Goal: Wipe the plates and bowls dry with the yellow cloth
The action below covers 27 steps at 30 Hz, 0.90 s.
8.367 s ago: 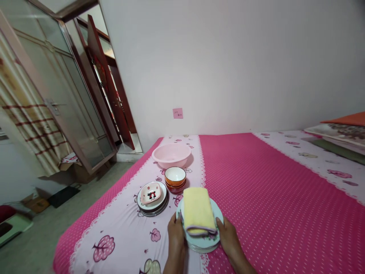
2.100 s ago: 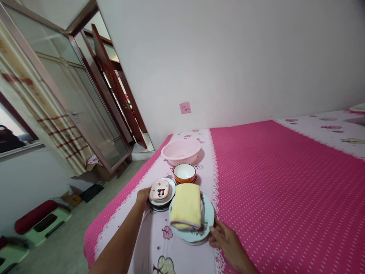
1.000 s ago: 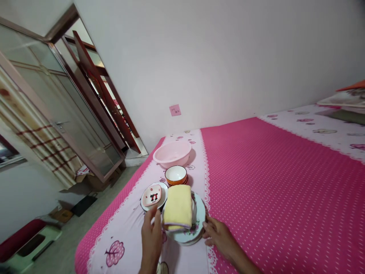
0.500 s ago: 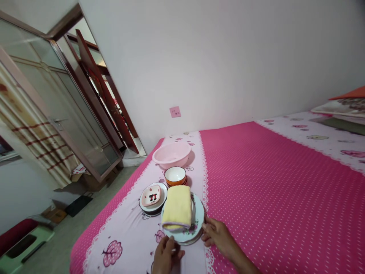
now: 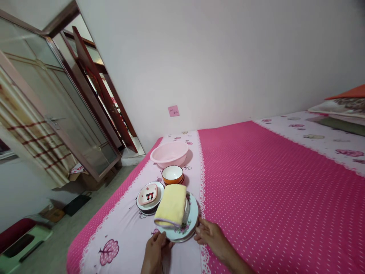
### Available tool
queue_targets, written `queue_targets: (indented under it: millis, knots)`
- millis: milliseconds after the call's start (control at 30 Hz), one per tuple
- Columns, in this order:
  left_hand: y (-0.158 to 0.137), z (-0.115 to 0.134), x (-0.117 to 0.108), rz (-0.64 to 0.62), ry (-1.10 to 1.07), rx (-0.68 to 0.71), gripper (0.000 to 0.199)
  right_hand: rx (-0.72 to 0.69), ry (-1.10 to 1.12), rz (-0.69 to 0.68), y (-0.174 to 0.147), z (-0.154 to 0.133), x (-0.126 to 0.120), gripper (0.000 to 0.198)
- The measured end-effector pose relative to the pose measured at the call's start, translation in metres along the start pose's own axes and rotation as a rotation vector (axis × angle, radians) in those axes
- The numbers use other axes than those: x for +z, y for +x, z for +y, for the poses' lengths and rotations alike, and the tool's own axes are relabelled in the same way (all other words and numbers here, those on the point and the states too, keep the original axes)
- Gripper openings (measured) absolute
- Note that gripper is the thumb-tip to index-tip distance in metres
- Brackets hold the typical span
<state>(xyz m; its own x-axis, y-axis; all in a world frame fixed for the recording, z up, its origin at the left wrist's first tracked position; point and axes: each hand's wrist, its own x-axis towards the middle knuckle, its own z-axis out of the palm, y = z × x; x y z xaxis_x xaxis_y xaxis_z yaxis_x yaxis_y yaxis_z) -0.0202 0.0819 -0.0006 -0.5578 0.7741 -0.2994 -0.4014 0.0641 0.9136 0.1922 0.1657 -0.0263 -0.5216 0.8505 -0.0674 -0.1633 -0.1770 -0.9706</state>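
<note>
Yellow cloth (image 5: 170, 204) now leftward on plates (image 5: 192, 214)

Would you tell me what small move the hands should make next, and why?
Perhaps steady the flowered plate: the left hand is at its near edge, the right hand at its right edge, and the yellow cloth above sits off-centre, leftward.

Soft, dim indoor lt, faint shadow R of basin (image 5: 167, 163), wide-angle stretch nr edges.

Yellow cloth (image 5: 172, 205); pale-blue, floral plate (image 5: 194, 211)
</note>
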Motion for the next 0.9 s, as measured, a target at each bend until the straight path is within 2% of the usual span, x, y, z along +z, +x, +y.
queue_targets:
  millis: [167, 300, 633, 900]
  knots:
    - [-0.005, 0.015, 0.002, -0.047, 0.026, -0.007, 0.046, 0.017, -0.010, -0.039, -0.001, 0.003, 0.002, 0.069]
    - [-0.005, 0.019, 0.002, -0.035, 0.032, -0.017, 0.044, 0.028, 0.003, -0.061, -0.005, 0.005, 0.003, 0.068]
    - [-0.008, 0.001, 0.003, 0.084, 0.025, -0.088, 0.028, 0.070, 0.070, -0.077, 0.002, 0.000, -0.003, 0.082]
    - [-0.009, -0.012, 0.010, 0.127, -0.050, -0.032, 0.028, 0.095, 0.078, -0.034, 0.011, 0.015, -0.004, 0.081]
